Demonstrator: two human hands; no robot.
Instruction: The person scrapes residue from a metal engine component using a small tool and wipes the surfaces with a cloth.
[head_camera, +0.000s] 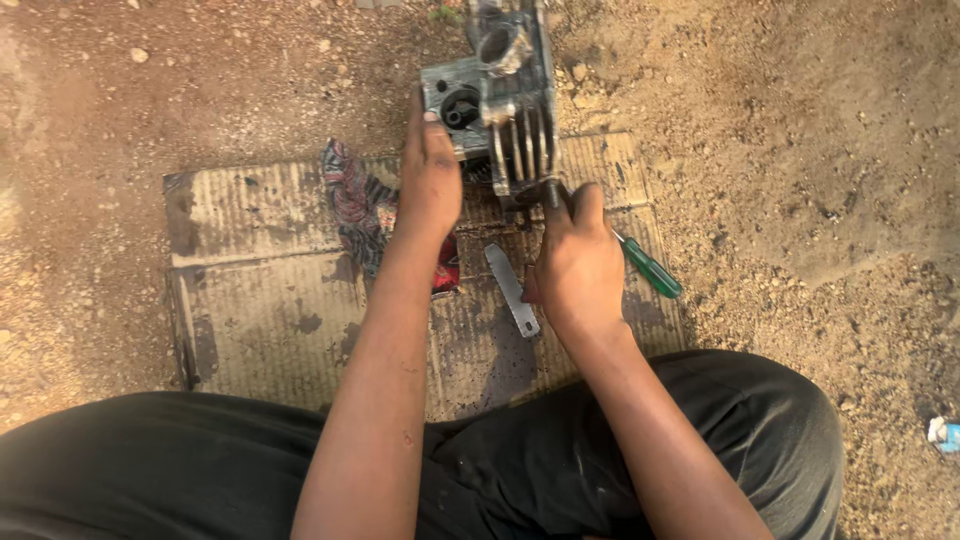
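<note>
The left hand (430, 175) lies flat and open against the left side of a grey metal engine part (500, 100) with cooling fins, which stands at the far edge of a dirty cardboard sheet (260, 300) on sandy ground. The right hand (578, 265) is closed around a thin tool whose tip touches the lower end of the engine part. A green screwdriver handle (652, 270) lies just beside this hand. A flat metal spanner (512, 290) lies between the arms, and a coloured rag (355, 205) is left of the left hand. A small blue and white package (944, 435) lies at the right edge.
</note>
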